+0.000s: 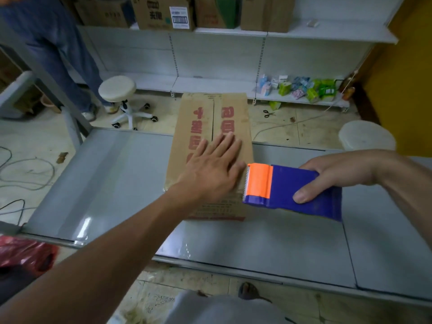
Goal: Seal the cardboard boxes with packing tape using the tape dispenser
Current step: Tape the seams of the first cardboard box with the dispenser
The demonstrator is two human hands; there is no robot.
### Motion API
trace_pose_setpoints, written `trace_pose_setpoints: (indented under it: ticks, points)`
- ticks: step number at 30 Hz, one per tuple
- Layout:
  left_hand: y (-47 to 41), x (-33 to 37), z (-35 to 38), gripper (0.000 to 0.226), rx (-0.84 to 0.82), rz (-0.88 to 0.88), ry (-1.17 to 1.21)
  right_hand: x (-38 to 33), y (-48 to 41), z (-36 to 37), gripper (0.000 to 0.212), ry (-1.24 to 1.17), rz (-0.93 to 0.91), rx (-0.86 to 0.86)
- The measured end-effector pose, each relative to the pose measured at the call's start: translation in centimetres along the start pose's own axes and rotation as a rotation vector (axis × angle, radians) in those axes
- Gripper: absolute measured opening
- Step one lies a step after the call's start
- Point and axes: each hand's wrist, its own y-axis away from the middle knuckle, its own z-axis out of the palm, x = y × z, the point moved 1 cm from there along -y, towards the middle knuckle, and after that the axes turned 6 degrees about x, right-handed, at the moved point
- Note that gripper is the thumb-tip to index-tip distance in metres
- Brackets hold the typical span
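The grey desk (117, 183) fills most of my view, running left to right below the camera. Beyond it, white shelving (210, 54) lines the far wall, with several cardboard cartons (161, 12) on its upper shelf.

The cardboard box (198, 108) stands on the middle of the desk toward the far side. Its top has red print, and the two flaps meet in a seam down the centre. From here the far end of the box covers the desk's far edge.

My left arm reaches in from the near left. The left hand (210, 169) lies palm down on the box top across the seam, fingers straight and slightly spread, so its grip is wide and holds nothing.

My right arm comes in from the right. The right hand (339, 174) has its grip closed round the blue tape dispenser (297, 190), thumb curled over the near side. The dispenser's orange front and toothed blade point left, at the right edge of the box and just beside my left hand. I cannot tell whether the blade touches the cardboard.

A wheeled stool (117, 88) stands on the floor far left and another stool (367, 135) far right. Small packets (304, 88) sit on the low shelf at the right, and scissors (268, 113) lie on the floor near them.
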Motion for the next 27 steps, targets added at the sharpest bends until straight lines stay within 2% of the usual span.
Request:
trace_pose_setpoints:
  ticks: [6,11,13,27]
  points:
    - [-0.2,-0.2,0.2,0.075,-0.011,-0.013,-0.023,1.9,-0.7,0.1,0.044,-0.044,-0.086,-0.012]
    - [-0.3,0.0,0.1,0.073,-0.047,-0.032,-0.004,5.2,0.2,-0.9,0.058,-0.022,-0.083,-0.046]
    - [-0.4,0.1,0.2,0.076,-0.034,-0.033,-0.005,5.9,0.3,-1.2,0.055,-0.015,-0.081,-0.056]
    - [-0.2,0.1,0.0,0.079,-0.027,-0.049,0.022,6.1,0.3,-1.5,0.049,0.062,-0.08,-0.086]
